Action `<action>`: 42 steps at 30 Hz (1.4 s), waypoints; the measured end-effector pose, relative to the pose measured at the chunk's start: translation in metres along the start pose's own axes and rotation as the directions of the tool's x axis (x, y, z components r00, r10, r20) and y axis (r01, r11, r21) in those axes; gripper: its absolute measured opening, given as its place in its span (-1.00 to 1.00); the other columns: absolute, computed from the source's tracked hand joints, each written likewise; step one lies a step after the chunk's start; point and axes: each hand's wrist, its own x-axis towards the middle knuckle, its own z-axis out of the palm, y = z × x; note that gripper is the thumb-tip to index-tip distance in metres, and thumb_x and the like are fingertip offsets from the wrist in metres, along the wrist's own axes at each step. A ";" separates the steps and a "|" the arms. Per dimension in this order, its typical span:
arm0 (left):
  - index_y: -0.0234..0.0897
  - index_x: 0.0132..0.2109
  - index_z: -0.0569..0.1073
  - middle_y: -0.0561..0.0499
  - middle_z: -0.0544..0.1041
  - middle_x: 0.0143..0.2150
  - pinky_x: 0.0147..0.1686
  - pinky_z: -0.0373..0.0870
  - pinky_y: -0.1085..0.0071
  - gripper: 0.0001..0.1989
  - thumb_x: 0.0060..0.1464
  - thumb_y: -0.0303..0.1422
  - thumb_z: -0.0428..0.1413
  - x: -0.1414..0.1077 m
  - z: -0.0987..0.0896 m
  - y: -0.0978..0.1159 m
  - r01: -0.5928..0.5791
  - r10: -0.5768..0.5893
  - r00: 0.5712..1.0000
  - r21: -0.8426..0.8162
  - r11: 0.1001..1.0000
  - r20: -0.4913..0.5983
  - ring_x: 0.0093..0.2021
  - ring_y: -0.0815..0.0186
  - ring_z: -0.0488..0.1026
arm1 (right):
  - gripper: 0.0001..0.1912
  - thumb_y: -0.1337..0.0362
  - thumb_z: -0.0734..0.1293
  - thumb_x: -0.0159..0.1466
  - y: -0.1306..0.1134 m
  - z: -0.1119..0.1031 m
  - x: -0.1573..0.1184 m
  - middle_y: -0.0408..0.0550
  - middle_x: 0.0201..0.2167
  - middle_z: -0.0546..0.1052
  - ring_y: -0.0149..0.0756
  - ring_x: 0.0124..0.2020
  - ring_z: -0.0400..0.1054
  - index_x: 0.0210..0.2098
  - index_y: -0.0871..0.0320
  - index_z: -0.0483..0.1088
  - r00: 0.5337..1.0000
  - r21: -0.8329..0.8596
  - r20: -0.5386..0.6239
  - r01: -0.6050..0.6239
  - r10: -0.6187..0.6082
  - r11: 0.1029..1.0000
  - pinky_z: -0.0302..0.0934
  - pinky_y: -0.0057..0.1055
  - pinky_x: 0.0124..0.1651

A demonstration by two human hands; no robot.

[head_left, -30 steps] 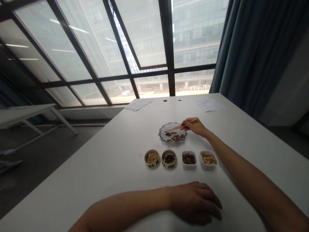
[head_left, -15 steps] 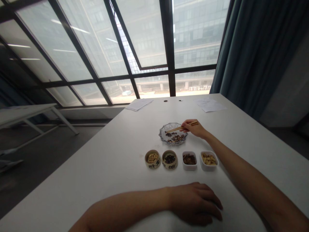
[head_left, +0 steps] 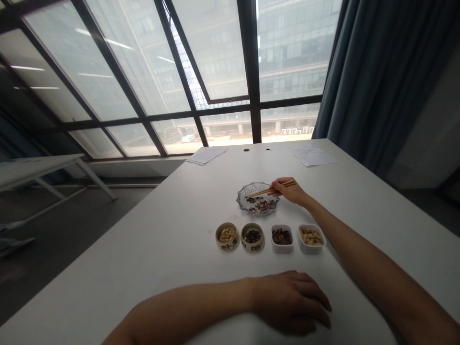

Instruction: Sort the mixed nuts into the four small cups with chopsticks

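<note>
A pair of chopsticks (head_left: 260, 192) is held in my right hand (head_left: 287, 189), the tips over the far left part of a clear glass dish (head_left: 243, 207). Dark and brown pieces lie in the dish. Nearer to me stand four small containers in a row: a round bowl of peanuts (head_left: 227, 235), a round bowl of dark pieces (head_left: 252, 236), a white square box of brown strips (head_left: 282, 237) and a white box of yellowish pieces (head_left: 311, 237). My left hand (head_left: 293, 303) lies on the table in front of the boxes, fingers spread, holding nothing.
The white table (head_left: 172, 244) reaches toward the window. Papers lie at its far left (head_left: 206, 155) and papers (head_left: 312, 155) at its far right. Another table (head_left: 43, 167) stands at the left, and a blue curtain (head_left: 370, 86) hangs at the right.
</note>
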 end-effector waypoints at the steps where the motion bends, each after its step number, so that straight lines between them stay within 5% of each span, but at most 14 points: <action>1: -0.31 0.09 0.56 -0.09 0.53 0.21 0.39 0.22 0.33 -0.59 0.31 -0.19 -0.02 0.000 0.000 0.000 -0.001 0.001 1.000 -0.001 1.000 0.001 0.22 0.19 0.43 | -0.48 -0.18 0.61 0.01 0.000 0.000 0.000 0.06 -0.45 0.68 -0.18 -0.38 0.66 -0.43 0.18 0.59 1.000 0.005 0.001 0.002 -0.002 1.000 0.57 -0.48 -0.36; 13: -0.30 0.10 0.55 -0.08 0.52 0.23 0.41 0.19 0.34 -0.59 0.31 -0.19 -0.02 -0.001 0.002 -0.001 0.011 -0.011 1.000 -0.004 1.000 0.010 0.25 0.20 0.42 | -0.51 -0.13 0.61 0.07 0.000 0.002 0.000 0.09 -0.47 0.68 -0.18 -0.43 0.65 -0.43 0.23 0.59 1.000 0.026 -0.012 0.004 -0.004 1.000 0.57 -0.48 -0.37; 21: -0.31 0.09 0.55 -0.09 0.53 0.21 0.41 0.20 0.33 -0.59 0.32 -0.19 -0.04 0.000 0.001 0.000 0.005 -0.005 1.000 -0.003 1.000 -0.003 0.24 0.20 0.43 | -0.53 -0.09 0.61 0.12 -0.026 -0.018 -0.002 0.10 -0.43 0.68 -0.19 -0.39 0.66 -0.41 0.25 0.60 0.997 0.158 -0.054 0.061 -0.053 0.986 0.54 -0.56 -0.39; 26: -0.31 0.08 0.55 -0.10 0.53 0.21 0.41 0.20 0.33 -0.60 0.31 -0.19 -0.03 0.000 0.002 -0.001 -0.005 0.005 1.000 -0.014 1.000 -0.012 0.24 0.21 0.44 | -0.55 -0.05 0.60 0.15 -0.049 -0.038 -0.010 0.11 -0.45 0.68 -0.23 -0.41 0.65 -0.38 0.26 0.61 0.993 0.206 0.114 -0.031 0.008 0.978 0.49 -0.61 -0.43; 34: -0.33 0.08 0.56 -0.10 0.53 0.20 0.39 0.22 0.35 -0.60 0.31 -0.19 -0.01 -0.001 0.002 -0.001 -0.015 0.014 0.999 -0.013 1.000 -0.035 0.21 0.22 0.44 | -0.49 -0.08 0.59 0.15 -0.057 -0.040 -0.019 0.15 -0.46 0.67 -0.22 -0.45 0.64 -0.37 0.32 0.59 0.920 0.028 0.357 -0.181 0.159 0.983 0.44 -0.60 -0.48; 42: -0.32 0.08 0.56 -0.09 0.53 0.21 0.39 0.22 0.35 -0.61 0.31 -0.21 0.00 0.000 0.002 -0.001 -0.008 0.008 1.000 -0.010 1.000 -0.019 0.21 0.21 0.44 | -0.48 -0.10 0.57 0.16 -0.056 -0.038 -0.019 0.14 -0.46 0.67 -0.25 -0.49 0.61 -0.35 0.32 0.58 0.895 -0.068 0.395 -0.199 0.210 0.978 0.44 -0.56 -0.47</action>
